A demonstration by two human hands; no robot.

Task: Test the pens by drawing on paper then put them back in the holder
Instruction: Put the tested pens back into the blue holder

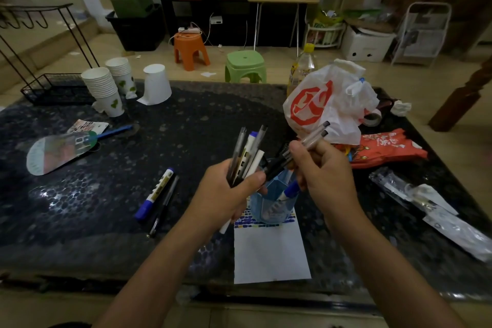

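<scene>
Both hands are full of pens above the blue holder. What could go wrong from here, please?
1. The left hand grips a loose bundle of pens; one could slip out and fall.
2. The right hand holds pens right above the blue holder, which stands on the paper; a bump might tip it.
3. The marker and black pen lying on the table may be forgotten.
</scene>
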